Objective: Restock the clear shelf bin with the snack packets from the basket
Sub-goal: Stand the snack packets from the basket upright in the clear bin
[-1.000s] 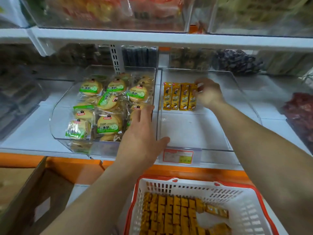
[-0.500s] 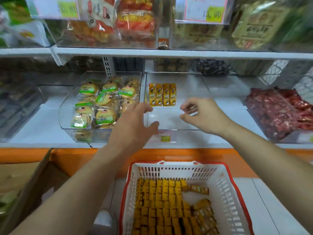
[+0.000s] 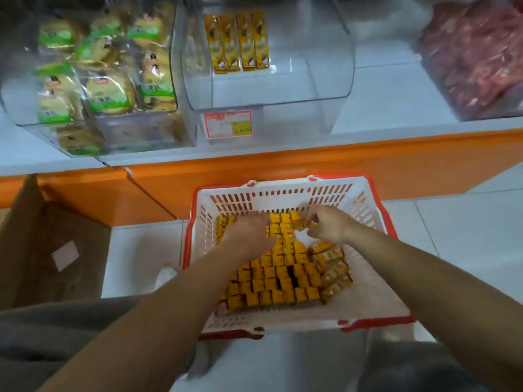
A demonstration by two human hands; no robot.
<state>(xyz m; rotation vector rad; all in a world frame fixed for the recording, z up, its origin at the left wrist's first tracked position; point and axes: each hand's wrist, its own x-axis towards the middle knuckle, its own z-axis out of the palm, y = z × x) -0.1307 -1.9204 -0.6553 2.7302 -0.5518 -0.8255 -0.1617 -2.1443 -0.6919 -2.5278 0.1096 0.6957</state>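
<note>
Right hand (image 3: 328, 226) pinches snack packets (image 3: 283, 278) in basket (image 3: 283, 190); left hand (image 3: 249, 236) lies flat on them

Clear bins: 3, namely left bin (image 3: 14, 104), middle bin (image 3: 311, 80) and right bin (image 3: 441, 94).
Shelved packets (image 3: 237, 42), middle bin: 4, one row.
Basket (image 3: 283, 196): 1.
Basket packets (image 3: 277, 281): several dozen; too dense and blurred for an exact count.
Cake packs (image 3: 109, 93), left bin: roughly ten visible.
Price tag (image 3: 228, 124): 1.
Cardboard box (image 3: 42, 250): 1.
</note>
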